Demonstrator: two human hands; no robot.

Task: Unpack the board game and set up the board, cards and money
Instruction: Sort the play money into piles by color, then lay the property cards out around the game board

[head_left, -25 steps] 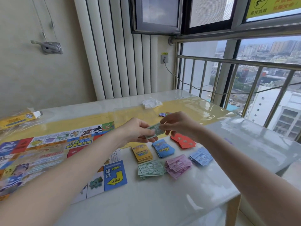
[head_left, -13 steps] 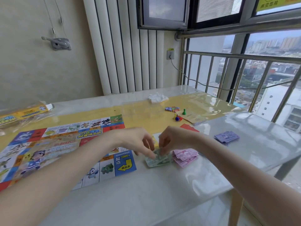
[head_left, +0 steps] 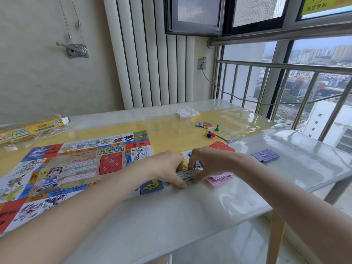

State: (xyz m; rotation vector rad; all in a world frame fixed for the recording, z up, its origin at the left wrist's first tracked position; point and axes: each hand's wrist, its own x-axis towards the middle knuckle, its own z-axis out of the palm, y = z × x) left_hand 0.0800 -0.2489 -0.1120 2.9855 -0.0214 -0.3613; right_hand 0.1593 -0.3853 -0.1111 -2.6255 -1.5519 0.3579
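The colourful game board [head_left: 72, 168] lies flat on the left of the table. Just right of its corner, my left hand [head_left: 169, 168] and my right hand [head_left: 207, 162] both pinch a stack of green money notes [head_left: 187, 175] resting on the table. A pink money pile [head_left: 219, 179] lies right beside it. Behind my hands, partly hidden, sit yellow and blue card decks [head_left: 185, 161] and red cards [head_left: 222, 146]. A purple money pile [head_left: 265, 156] lies further right.
Coloured pawns [head_left: 210, 133], a booklet [head_left: 226, 135] and small tokens [head_left: 203, 124] sit behind the cards. The yellow game box [head_left: 32, 128] in clear wrap lies far left, crumpled paper [head_left: 186, 112] at the back. The table edge [head_left: 247, 212] drops off at right.
My hands came down from mid-air with a green note onto the green stack, and now grip that stack from both sides. The camera view shifted right and down.
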